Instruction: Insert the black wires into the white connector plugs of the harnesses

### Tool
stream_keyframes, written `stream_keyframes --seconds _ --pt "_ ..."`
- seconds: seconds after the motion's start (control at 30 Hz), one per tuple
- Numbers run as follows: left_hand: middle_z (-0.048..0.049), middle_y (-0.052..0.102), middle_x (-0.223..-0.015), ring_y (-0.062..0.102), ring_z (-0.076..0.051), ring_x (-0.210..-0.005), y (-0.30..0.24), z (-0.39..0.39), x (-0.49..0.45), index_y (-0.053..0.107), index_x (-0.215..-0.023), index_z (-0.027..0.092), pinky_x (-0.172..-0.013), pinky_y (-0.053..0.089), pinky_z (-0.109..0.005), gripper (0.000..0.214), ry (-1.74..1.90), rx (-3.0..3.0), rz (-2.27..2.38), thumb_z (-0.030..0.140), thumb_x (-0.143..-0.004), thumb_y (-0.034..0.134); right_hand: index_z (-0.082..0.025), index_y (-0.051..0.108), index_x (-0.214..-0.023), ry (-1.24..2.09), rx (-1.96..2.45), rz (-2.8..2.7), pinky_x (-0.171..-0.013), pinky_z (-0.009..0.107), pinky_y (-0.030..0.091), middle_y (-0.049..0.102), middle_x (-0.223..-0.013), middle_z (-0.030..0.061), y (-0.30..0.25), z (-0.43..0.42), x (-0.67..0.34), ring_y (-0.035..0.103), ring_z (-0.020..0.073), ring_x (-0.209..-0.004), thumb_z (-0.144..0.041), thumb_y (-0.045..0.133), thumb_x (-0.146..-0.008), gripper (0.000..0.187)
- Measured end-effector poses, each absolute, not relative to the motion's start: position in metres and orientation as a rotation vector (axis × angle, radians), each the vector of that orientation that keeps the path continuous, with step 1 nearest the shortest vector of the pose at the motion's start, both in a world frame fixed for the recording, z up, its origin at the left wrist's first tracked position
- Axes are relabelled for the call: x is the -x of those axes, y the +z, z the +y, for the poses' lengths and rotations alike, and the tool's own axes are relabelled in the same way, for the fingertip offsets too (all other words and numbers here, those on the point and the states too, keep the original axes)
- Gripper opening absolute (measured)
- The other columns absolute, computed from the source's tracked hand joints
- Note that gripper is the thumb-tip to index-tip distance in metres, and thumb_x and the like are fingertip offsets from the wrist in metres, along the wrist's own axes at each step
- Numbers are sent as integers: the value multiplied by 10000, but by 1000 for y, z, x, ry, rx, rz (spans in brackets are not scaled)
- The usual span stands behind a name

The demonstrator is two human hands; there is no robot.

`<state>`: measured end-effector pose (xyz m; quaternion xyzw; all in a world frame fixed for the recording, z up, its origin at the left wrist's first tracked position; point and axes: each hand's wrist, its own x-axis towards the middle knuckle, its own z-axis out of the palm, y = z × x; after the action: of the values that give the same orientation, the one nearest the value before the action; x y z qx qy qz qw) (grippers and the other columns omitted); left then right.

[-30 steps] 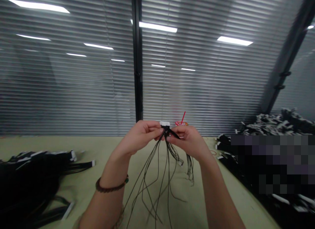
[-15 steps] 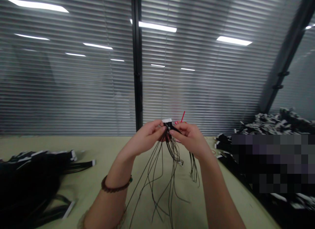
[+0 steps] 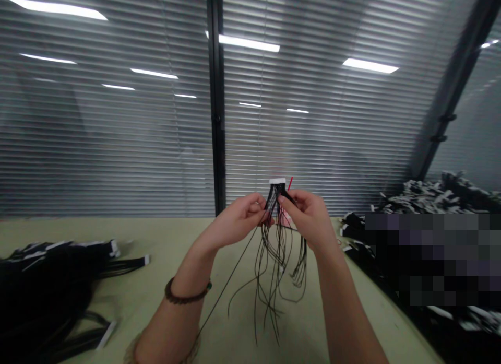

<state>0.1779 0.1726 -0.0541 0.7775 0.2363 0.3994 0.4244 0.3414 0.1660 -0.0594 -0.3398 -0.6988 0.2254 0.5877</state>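
Note:
Both hands hold a bundle of thin black wires (image 3: pixel 274 244) up over the table. The wires end at the top in a small white connector (image 3: pixel 277 182), which stands above my fingers. My left hand (image 3: pixel 241 221) pinches the wires just under the connector from the left. My right hand (image 3: pixel 307 218) pinches them from the right, its fingers closed on the strands. Loose wire ends hang down between my forearms, and a second small cluster of ends dangles under my right hand. A dark bead bracelet (image 3: pixel 183 297) sits on my left wrist.
A pale green table (image 3: pixel 164 280) runs under my arms. A heap of black wire harnesses with white connectors (image 3: pixel 50 280) lies at the left. A larger heap (image 3: pixel 426 197) fills the right side. Closed blinds (image 3: pixel 117 134) and a dark window post (image 3: pixel 216 103) stand behind. A red stick (image 3: pixel 290 184) shows behind my hands.
My hands have slid down the wires, so the white connector now stands clear above my fingers. The bundle has risen slightly and shifted right, and the hanging strands have swung.

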Motion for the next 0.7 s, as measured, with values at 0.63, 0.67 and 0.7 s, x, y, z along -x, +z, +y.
stream_keyframes --seconds 0.63,0.67,0.7 --pt "-6 495 -584 475 -84 -493 -46 165 -158 613 -871 107 -429 370 -194 188 815 -1554 319 202 -754 500 -116 549 -700 414 954 -1726 -471 169 256 442 -576 -15 -51 156 -348 359 55 -511 -267 540 -706 151" --pt "-14 518 -608 485 -79 -485 -47 166 -158 618 -870 111 -410 369 -181 178 796 -1514 264 179 -743 513 -115 549 -732 488 907 -1720 -478 168 270 453 -598 -12 -51 155 -346 370 55 -519 -267 544 -701 155" --pt "-11 525 -617 466 -56 -447 -48 167 -158 622 -851 115 -374 341 -153 155 798 -1486 235 157 -733 531 -115 544 -748 549 867 -1718 -485 168 281 456 -612 -10 -51 155 -346 379 56 -527 -265 547 -697 158"
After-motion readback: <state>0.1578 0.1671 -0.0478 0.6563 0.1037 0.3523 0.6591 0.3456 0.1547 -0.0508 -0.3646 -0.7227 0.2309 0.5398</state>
